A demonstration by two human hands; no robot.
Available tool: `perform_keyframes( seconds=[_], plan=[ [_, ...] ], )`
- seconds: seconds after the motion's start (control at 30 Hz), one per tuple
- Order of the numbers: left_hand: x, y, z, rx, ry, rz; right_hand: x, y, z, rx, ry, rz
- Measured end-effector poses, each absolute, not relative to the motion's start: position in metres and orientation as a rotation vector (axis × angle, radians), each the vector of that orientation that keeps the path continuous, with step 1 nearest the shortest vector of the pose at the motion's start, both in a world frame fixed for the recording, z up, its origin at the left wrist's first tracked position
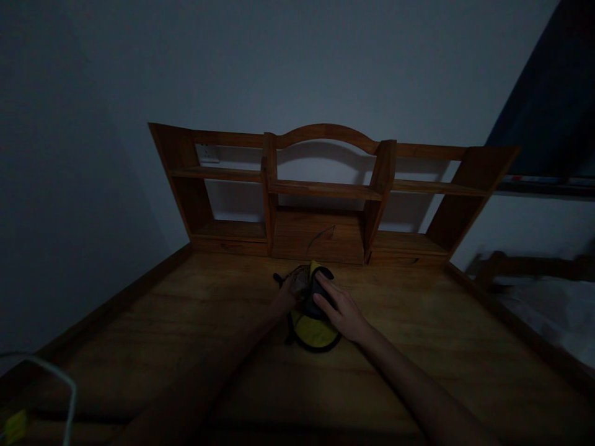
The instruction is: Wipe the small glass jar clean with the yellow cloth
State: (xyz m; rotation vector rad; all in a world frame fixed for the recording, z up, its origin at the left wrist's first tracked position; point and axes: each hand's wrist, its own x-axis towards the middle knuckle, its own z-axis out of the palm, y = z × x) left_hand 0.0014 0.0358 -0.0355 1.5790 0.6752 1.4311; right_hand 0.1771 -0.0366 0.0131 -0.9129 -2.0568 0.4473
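Note:
A yellow thing with a black edge [317,333], soft-looking and perhaps a small cloth pouch, lies on the wooden desk in front of me. Its upper part is black or dark grey, and a yellow tip sticks up at the back. My right hand [344,313] grips the dark part from the right, thumb and fingers apart around it. On the other side, my left hand [286,297] is closed at a crinkled, brownish shiny bit [301,280] beside the pouch. Dim light hides the left fingertips and what exactly they hold. Short black ends poke out at the left.
A wooden shelf unit [325,191] with several compartments stands along the desk's back edge [235,246]. Raised rims run down both sides. A pale cable [69,385] and a yellow object [15,426] are at the lower left. A wall socket [207,153] shows behind the shelf.

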Motion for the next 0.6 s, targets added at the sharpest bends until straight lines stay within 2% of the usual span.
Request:
perform_keyframes(
  seconds=[0.6],
  plan=[
    [-0.006,0.024,-0.02,1.573,1.135,1.44,0.182,-0.042,0.018,-0.861,-2.015,0.669]
  ],
)
